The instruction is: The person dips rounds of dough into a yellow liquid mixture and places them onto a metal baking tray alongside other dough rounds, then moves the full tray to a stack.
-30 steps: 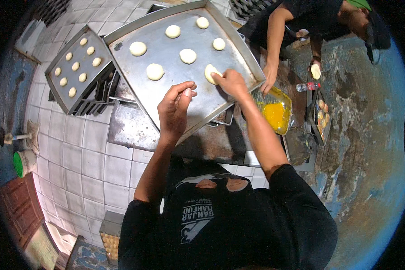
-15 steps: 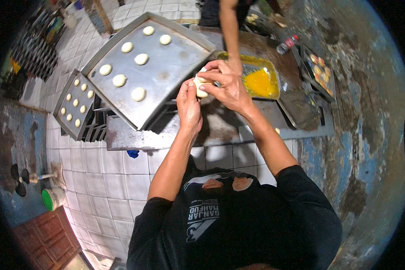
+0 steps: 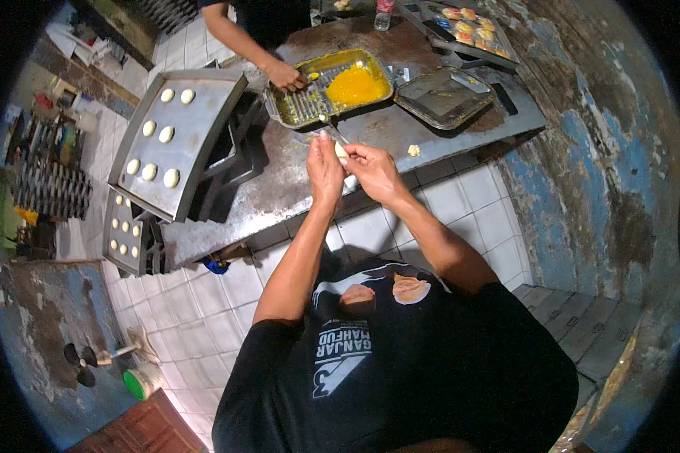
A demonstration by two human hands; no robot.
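Your left forearm rises from 7 o'clock; the left hand (image 3: 325,171) points to 12 o'clock, its fingers nearly closed against the 9 o'clock side of the dough piece (image 3: 341,152). Your right forearm enters from 4 o'clock; the right hand (image 3: 375,174) angles toward 10 o'clock, thumb and bent fingers pinching the opposite side. The dough piece sits between both hands, the yellow-smeared tray (image 3: 310,109) at 12 o'clock, the baking tray (image 3: 193,140) at 9 o'clock.
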